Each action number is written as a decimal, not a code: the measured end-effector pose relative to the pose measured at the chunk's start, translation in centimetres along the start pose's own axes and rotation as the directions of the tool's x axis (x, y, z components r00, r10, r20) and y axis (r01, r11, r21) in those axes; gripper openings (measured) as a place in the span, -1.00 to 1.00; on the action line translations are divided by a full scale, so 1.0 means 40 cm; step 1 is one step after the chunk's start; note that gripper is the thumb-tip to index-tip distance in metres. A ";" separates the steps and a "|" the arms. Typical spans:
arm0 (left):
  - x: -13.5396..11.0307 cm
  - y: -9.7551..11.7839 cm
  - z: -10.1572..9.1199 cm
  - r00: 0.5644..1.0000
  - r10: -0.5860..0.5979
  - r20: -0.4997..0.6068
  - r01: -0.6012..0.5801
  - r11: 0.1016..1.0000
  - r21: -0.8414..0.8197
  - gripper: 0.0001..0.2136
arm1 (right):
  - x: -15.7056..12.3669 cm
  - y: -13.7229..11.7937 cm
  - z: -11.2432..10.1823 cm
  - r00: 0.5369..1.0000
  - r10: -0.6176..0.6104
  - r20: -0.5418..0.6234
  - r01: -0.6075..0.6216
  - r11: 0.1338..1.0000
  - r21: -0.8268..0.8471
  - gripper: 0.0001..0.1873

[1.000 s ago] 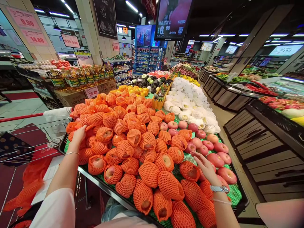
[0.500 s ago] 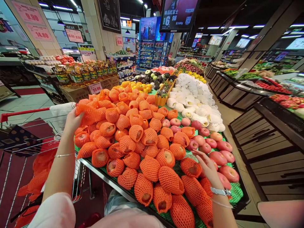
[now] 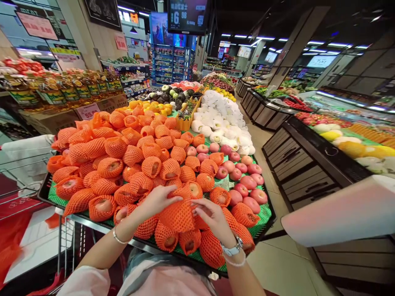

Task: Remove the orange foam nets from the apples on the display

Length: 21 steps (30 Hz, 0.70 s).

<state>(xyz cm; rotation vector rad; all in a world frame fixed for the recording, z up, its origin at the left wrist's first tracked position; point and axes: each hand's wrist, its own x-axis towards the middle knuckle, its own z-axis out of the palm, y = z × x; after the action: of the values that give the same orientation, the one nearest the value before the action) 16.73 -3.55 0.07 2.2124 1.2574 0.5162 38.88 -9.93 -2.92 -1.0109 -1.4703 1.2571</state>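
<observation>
A display tray (image 3: 266, 213) lined with green mesh holds a heap of apples in orange foam nets (image 3: 129, 158), with bare red apples (image 3: 243, 181) along its right side. Both my hands are over the near part of the heap. My left hand (image 3: 157, 200) and my right hand (image 3: 212, 218) pinch the two sides of one orange foam net (image 3: 179, 213). I cannot tell whether an apple is inside it. A bracelet is on my left wrist and a watch on my right.
A metal shopping cart (image 3: 18, 193) with red handle parts stands at the left, loose orange nets in it. Beyond the apples lie fruit in white nets (image 3: 222, 123), oranges and dark fruit. Oil bottles (image 3: 61, 92) stand at the left. A dark produce counter (image 3: 308, 160) lines the aisle on the right.
My left hand has left the far-left edge of the heap and come to the near middle. My right hand moved left to meet it on one net. The view swung to the right.
</observation>
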 end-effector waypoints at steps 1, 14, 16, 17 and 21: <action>0.004 0.008 0.021 1.000 0.011 0.028 -0.011 1.000 0.002 -0.74 | -0.003 0.014 0.011 0.998 0.064 0.028 -0.066 0.994 0.087 -0.79; -0.003 0.053 0.083 0.956 0.289 -0.047 -0.292 0.941 -0.168 -0.76 | -0.074 0.164 0.114 0.920 0.239 -0.309 -0.126 0.930 0.345 -0.65; -0.002 0.058 0.086 0.925 0.377 -0.051 -0.380 0.917 -0.120 -0.75 | -0.074 0.169 0.128 0.922 0.188 -0.339 -0.095 0.957 0.272 -0.66; -0.001 0.059 0.087 0.900 0.432 -0.057 -0.435 0.894 -0.106 -0.75 | -0.073 0.170 0.132 0.926 0.160 -0.343 -0.074 0.965 0.252 -0.68; 0.001 0.046 0.102 0.760 0.597 -0.257 -0.635 0.765 -0.103 -0.70 | -0.081 0.192 0.132 0.930 0.069 -0.361 0.003 0.981 0.196 -0.60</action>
<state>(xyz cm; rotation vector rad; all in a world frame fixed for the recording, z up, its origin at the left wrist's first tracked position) 20.25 -5.36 -1.97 2.4269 0.4863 1.1010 34.68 -13.21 -11.23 -1.0746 -1.0267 1.1362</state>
